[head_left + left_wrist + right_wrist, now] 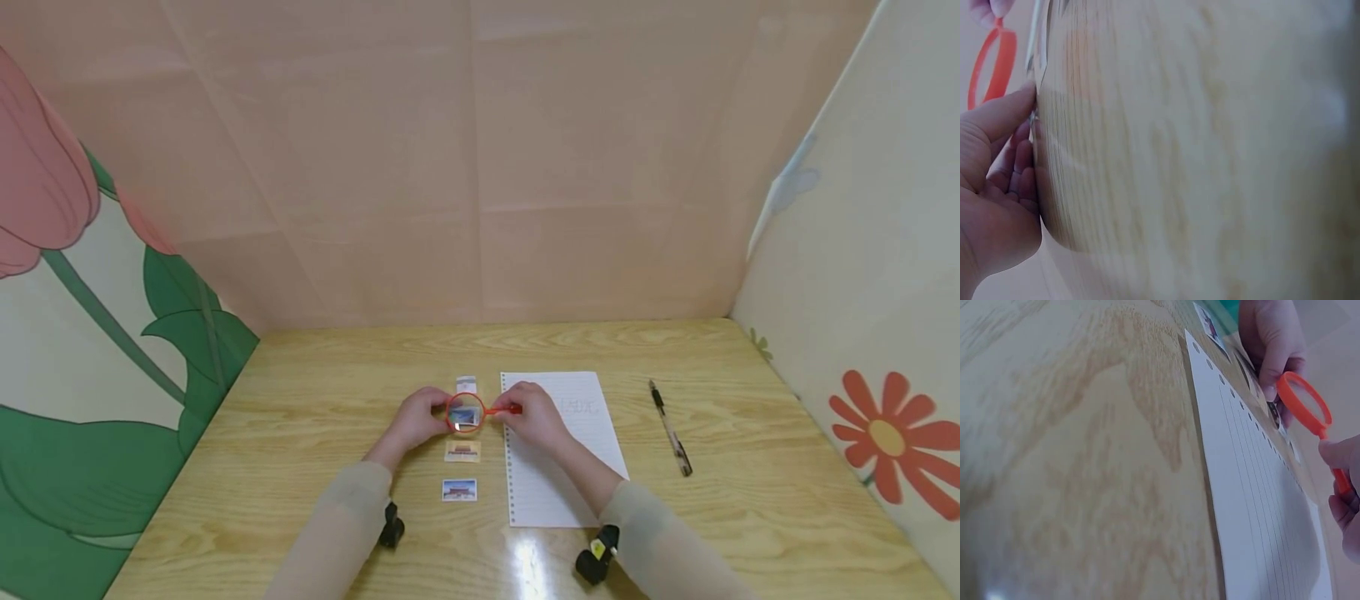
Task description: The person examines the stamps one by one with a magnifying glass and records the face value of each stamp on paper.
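Note:
My right hand (pixel 535 414) grips the handle of a red magnifying glass (pixel 485 411) and holds its round lens above a small picture card (pixel 466 417). In the right wrist view, the orange-red rim (pixel 1305 403) is tilted and raised off the table. My left hand (pixel 418 417) is at the card's left edge, where thumb and fingers (pixel 1268 392) pinch it. Part of that card is hidden by the fingers. Another card (pixel 467 384) lies just beyond it. Nearer to me lie a yellowish card (pixel 462 452) and a card with a red building (pixel 459 490).
Beneath my right forearm lies a lined, hole-punched sheet of paper (pixel 551 500) with faint writing near its top. To its right rests a black-capped pen (pixel 670 427). A pinkish backdrop (pixel 480 167) stands behind the wooden table (pixel 315 392), with patterned panels at both sides.

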Demonstrator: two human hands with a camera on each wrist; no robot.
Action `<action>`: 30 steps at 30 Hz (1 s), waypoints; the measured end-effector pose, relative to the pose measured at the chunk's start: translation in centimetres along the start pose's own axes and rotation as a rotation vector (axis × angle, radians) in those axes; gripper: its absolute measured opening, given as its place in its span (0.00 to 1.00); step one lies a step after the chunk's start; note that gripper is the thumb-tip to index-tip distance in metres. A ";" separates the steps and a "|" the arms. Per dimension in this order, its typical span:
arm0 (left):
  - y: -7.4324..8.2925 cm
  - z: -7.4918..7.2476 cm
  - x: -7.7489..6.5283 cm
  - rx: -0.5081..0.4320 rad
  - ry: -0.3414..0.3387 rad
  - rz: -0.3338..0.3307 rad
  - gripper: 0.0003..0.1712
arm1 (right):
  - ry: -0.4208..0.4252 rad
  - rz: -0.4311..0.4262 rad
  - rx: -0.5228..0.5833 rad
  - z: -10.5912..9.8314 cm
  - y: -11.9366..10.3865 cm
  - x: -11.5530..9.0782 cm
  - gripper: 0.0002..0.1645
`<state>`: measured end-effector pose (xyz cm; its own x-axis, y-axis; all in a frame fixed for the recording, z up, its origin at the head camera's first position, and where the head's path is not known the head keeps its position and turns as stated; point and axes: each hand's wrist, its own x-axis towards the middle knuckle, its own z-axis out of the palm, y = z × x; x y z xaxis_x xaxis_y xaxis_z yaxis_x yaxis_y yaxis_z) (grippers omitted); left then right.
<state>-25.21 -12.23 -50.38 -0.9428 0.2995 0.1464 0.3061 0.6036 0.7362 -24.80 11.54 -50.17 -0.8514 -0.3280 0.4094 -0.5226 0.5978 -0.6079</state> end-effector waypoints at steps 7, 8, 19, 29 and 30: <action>0.0 0.0 0.0 0.006 -0.013 0.000 0.21 | -0.011 0.043 0.001 0.0 0.1 -0.1 0.07; 0.0 0.0 0.0 0.007 -0.013 0.004 0.21 | -0.011 0.046 -0.002 0.0 0.2 -0.1 0.07; -0.3 0.2 0.1 0.020 -0.014 0.013 0.21 | -0.024 0.083 0.019 -0.1 0.1 -0.3 0.07; -0.3 0.2 0.1 0.001 -0.012 -0.009 0.21 | -0.022 0.049 0.026 -0.3 0.1 -0.4 0.06; -0.3 0.2 0.1 -0.005 -0.011 -0.014 0.21 | -0.022 0.045 0.029 -0.4 0.2 -0.5 0.06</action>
<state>-25.41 -12.26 -50.68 -0.9456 0.2989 0.1286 0.2920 0.6045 0.7412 -24.46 12.12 -50.17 -0.8748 -0.3176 0.3659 -0.4844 0.5910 -0.6451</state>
